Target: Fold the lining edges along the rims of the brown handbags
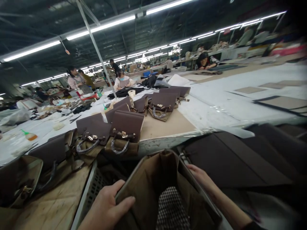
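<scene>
An open bag with a brown-olive lining [141,185] stands mouth up in front of me. My left hand [110,201] grips its left rim, the thumb on the lining side and the fingers hidden outside. On the right, my right hand [200,177] holds the opposite edge, its fingers partly hidden by the rim. Black-and-white checked cloth [172,207] shows through the bag's opening. Beyond it, dark brown handbags [127,124] with gold clasps and wrapped handles lie on the table.
A grey perforated crate [92,188] is left of the bag. Dark flat panels [230,156] are stacked at the right. A white-covered table [216,102] spreads ahead, with a glue bottle [30,136] at far left. Several people work farther back.
</scene>
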The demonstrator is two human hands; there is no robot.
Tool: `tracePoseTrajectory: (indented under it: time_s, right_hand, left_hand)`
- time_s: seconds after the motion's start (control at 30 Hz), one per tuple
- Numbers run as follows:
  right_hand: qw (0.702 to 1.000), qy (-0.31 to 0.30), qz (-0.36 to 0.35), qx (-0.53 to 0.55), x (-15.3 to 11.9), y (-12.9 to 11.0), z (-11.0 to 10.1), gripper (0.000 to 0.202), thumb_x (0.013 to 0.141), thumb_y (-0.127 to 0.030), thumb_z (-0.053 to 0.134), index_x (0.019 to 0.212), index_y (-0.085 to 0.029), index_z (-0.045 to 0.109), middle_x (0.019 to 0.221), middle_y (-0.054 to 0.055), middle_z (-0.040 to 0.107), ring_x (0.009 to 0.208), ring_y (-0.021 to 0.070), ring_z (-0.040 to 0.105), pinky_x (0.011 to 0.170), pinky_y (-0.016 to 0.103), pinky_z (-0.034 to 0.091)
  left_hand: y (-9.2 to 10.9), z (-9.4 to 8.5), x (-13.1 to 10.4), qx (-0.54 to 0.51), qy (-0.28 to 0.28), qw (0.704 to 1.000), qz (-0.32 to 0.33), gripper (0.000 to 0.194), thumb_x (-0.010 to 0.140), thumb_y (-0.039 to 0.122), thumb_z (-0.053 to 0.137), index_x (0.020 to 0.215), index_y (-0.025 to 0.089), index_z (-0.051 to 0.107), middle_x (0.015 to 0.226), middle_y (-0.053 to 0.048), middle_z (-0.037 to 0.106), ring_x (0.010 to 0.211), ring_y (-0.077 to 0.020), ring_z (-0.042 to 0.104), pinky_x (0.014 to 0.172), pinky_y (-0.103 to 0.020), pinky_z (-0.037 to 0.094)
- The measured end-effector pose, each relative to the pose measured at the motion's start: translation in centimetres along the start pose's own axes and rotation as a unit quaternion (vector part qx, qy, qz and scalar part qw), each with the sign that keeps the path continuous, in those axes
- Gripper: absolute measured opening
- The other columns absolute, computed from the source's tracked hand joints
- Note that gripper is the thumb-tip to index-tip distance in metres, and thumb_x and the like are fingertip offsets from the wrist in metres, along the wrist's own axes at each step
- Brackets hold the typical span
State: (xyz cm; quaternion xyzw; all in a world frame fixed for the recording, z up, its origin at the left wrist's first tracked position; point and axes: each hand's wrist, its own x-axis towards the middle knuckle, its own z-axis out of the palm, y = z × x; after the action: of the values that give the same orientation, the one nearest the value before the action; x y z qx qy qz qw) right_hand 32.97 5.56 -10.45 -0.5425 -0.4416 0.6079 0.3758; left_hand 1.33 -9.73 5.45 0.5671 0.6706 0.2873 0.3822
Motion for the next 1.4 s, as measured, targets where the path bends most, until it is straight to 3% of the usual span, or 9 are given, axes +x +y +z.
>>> tracePoseTrajectory:
  time_s: [0.1, 0.2, 0.37, 0.43, 0.5, 0.7, 0.87, 1.13, 1.4]
  right_hand:
    - [0.995, -0.013, -0.095, -0.037, 0.8, -2.4, -1.3, 0.044, 0.083, -0.054, 0.061, 0.112, -0.021, 0.066, 0.089, 0.007, 0.07, 0.069, 0.0198, 0.059, 0.058, 0.032, 0.048]
    - [0.96, -0.069, -0.251, -0.106, 0.3, -7.0, 0.4, 0.032, 0.087, -0.048, 0.061, 0.103, -0.021, 0.069, 0.112, 0.01, 0.067, 0.1, 0.0244, 0.059, 0.085, 0.036, 0.049]
    - [0.813, -0.276, -0.429, -0.28, -0.5, -12.0, 6.6, 0.019, 0.09, -0.037, 0.062, 0.103, -0.025, 0.069, 0.117, 0.007, 0.064, 0.111, 0.0215, 0.056, 0.101, 0.038, 0.042]
    - [0.747, -0.324, -0.463, -0.349, 0.1, -12.5, 8.6, 0.021, 0.087, -0.035, 0.066, 0.105, -0.024, 0.068, 0.119, 0.007, 0.063, 0.113, 0.0224, 0.055, 0.102, 0.039, 0.04]
    - [0.72, -0.358, -0.458, -0.378, 0.9, -12.5, 10.0, 0.021, 0.085, -0.033, 0.069, 0.103, -0.022, 0.066, 0.115, 0.007, 0.064, 0.107, 0.0224, 0.057, 0.097, 0.037, 0.044]
    - [0.769, -0.416, -0.356, -0.329, 2.7, -11.7, 11.6, 0.013, 0.086, -0.032, 0.067, 0.087, -0.019, 0.066, 0.091, 0.001, 0.068, 0.085, 0.0174, 0.062, 0.08, 0.029, 0.047]
    - [0.805, -0.404, -0.292, -0.322, 3.1, -10.9, 12.0, 0.017, 0.087, -0.037, 0.064, 0.089, -0.02, 0.067, 0.092, 0.002, 0.069, 0.086, 0.0188, 0.062, 0.08, 0.03, 0.046]
    - [0.779, -0.392, -0.342, -0.35, 2.9, -10.9, 12.4, 0.019, 0.089, -0.034, 0.059, 0.078, -0.019, 0.062, 0.095, 0.004, 0.067, 0.084, 0.0187, 0.06, 0.079, 0.031, 0.046]
    - [0.782, -0.338, -0.361, -0.38, 2.1, -10.5, 11.8, 0.013, 0.091, -0.031, 0.058, 0.084, -0.02, 0.061, 0.09, 0.004, 0.069, 0.079, 0.0183, 0.06, 0.074, 0.03, 0.045]
  left_hand:
    - [-0.1, 0.8, 0.5, 0.033, -0.021, 0.999, -0.006, 0.026, 0.078, 0.043, 0.064, 0.082, 0.018, 0.07, 0.066, 0.0, 0.068, 0.063, -0.017, 0.058, 0.063, -0.022, 0.046]
    - [-0.7, 1.7, 1.1, 0.039, -0.016, 0.999, -0.005, 0.024, 0.078, 0.041, 0.065, 0.081, 0.018, 0.07, 0.065, 0.0, 0.067, 0.062, -0.0172, 0.058, 0.062, -0.022, 0.045]
    - [-1.2, 1.8, 1.1, 0.043, -0.006, 0.999, 0.014, 0.021, 0.076, 0.038, 0.067, 0.082, 0.018, 0.071, 0.065, 0.0, 0.067, 0.062, -0.017, 0.058, 0.06, -0.021, 0.045]
    - [-1.3, 1.6, 0.9, 0.044, -0.019, 0.999, 0.022, 0.021, 0.076, 0.037, 0.067, 0.085, 0.018, 0.071, 0.068, 0.0, 0.068, 0.064, -0.0174, 0.059, 0.06, -0.021, 0.046]
    - [-1.4, 1.4, 0.8, 0.043, -0.036, 0.998, 0.025, 0.022, 0.078, 0.036, 0.066, 0.088, 0.018, 0.071, 0.072, -0.001, 0.069, 0.067, -0.0179, 0.061, 0.062, -0.022, 0.046]
    - [-1.8, 0.1, -0.7, 0.031, -0.049, 0.998, -0.036, 0.029, 0.086, 0.041, 0.059, 0.104, 0.019, 0.065, 0.093, -0.003, 0.07, 0.084, -0.0199, 0.062, 0.073, -0.024, 0.047]
    - [-2.9, -0.6, -2.9, -0.016, 0.028, 0.999, -0.025, 0.025, 0.089, 0.04, 0.059, 0.107, 0.024, 0.064, 0.111, -0.004, 0.063, 0.103, -0.0206, 0.056, 0.089, -0.026, 0.043]
    - [-4.2, 1.9, -3.3, -0.205, 0.104, 0.966, -0.122, 0.03, 0.084, 0.045, 0.065, 0.096, 0.017, 0.064, 0.076, 0.001, 0.054, 0.07, -0.0115, 0.048, 0.061, -0.02, 0.039]
    - [-4.7, 3.2, -2.3, -0.14, 0.158, 0.971, -0.111, 0.039, 0.081, 0.05, 0.064, 0.099, 0.015, 0.068, 0.068, 0.0, 0.054, 0.06, -0.0114, 0.048, 0.051, -0.018, 0.039]
